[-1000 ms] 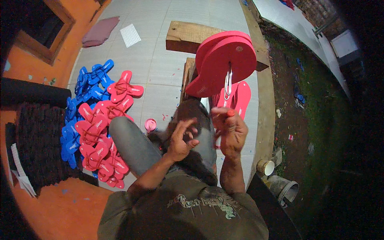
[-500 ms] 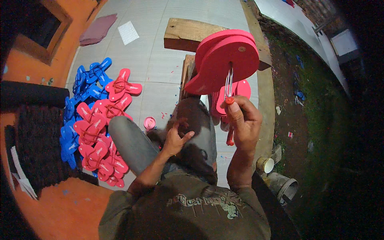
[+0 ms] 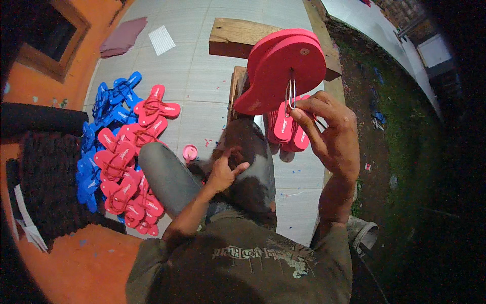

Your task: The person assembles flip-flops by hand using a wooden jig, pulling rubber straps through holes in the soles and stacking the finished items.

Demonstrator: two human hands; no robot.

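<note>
A stack of red foam sandal soles (image 3: 283,71) hangs in front of me over a wooden bench (image 3: 238,35). A thin metal wire loop (image 3: 291,93) runs down out of the front sole. My right hand (image 3: 329,131) is raised to it and pinches the lower end of the loop between thumb and fingers. My left hand (image 3: 225,169) rests low on my knee in dark trousers, fingers loosely apart, with nothing in it. A few pink sandals (image 3: 291,131) hang or lie just behind my right hand.
A heap of finished red sandals (image 3: 126,157) and blue sandals (image 3: 101,116) lies on the tiled floor at my left. A small pink cup (image 3: 190,152) stands by my leg. A grey bucket (image 3: 364,233) sits at lower right, beside dark grass.
My right hand has risen from near my lap up to the wire loop under the red soles. My left hand has stayed by the knee.
</note>
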